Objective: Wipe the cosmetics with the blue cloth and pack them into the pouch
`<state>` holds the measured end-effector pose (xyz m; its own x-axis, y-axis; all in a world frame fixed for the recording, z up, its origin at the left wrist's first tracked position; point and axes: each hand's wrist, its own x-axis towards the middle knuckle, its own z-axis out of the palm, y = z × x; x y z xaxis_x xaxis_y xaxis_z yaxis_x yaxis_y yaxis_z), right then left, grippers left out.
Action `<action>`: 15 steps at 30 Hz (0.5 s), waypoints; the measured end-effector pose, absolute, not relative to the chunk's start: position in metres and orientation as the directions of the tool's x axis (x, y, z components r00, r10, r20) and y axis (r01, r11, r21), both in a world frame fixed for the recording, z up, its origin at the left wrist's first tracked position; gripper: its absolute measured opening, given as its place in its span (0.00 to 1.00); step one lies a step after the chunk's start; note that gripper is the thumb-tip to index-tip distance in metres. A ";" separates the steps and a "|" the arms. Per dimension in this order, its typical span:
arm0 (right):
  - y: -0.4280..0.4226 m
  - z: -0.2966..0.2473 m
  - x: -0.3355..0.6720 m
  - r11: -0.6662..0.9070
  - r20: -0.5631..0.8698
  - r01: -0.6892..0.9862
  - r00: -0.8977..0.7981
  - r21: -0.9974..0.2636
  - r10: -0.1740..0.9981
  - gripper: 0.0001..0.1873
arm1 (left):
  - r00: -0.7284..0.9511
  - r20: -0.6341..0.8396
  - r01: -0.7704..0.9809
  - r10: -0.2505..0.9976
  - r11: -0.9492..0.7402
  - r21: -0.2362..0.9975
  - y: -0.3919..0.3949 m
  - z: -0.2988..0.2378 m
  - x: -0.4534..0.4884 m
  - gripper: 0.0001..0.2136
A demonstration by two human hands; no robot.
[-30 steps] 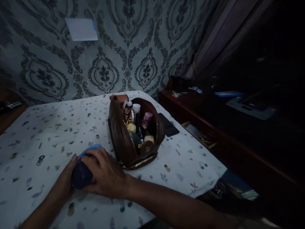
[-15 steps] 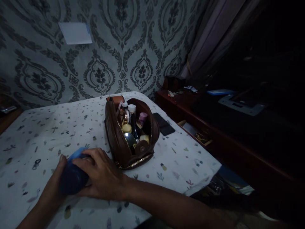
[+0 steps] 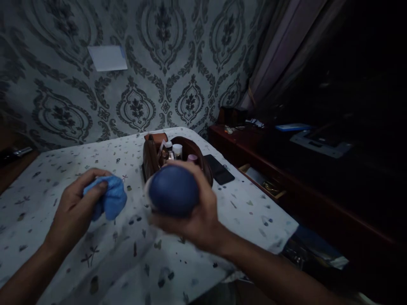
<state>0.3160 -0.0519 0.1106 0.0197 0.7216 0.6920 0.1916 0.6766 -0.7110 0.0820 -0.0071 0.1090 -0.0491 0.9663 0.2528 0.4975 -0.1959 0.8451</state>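
Crumpled in my left hand [image 3: 74, 201] is a light blue cloth [image 3: 110, 197], pinched between thumb and fingers above the bed. My right hand [image 3: 200, 212] is wrapped round a rounded dark blue object [image 3: 174, 190] with a paler left edge; its exact kind I cannot make out. It is held up in front of an open brown toiletry bag [image 3: 150, 159] and hides the bag's lower part. Inside the bag stand several small containers, among them a white-capped bottle [image 3: 177, 149] and a pink cap [image 3: 192, 158].
A dark phone [image 3: 219, 169] lies right of the bag on the patterned white sheet [image 3: 127, 254]. Further right, a dark red desk [image 3: 235, 144] has a partly open drawer [image 3: 262, 180]. A patterned wall [image 3: 165, 93] rises behind.
My hands have separated. The right hand has lifted the dark blue object up and to the right, in front of the bag. My left hand has risen, holding the cloth.
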 end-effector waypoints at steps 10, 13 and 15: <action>-0.017 0.107 0.365 0.246 0.151 -0.349 0.278 -0.904 0.949 0.21 | 0.756 0.183 0.649 0.628 -0.756 -0.087 0.081 0.182 0.203 0.12; -0.015 0.116 0.366 0.225 0.115 -0.471 0.251 -0.853 0.961 0.21 | 0.783 0.015 0.612 0.622 -0.764 -0.204 0.108 0.174 0.223 0.10; -0.012 0.120 0.367 0.196 0.090 -0.516 0.224 -0.834 0.971 0.21 | 0.797 -0.023 0.590 0.603 -0.786 -0.188 0.122 0.166 0.225 0.10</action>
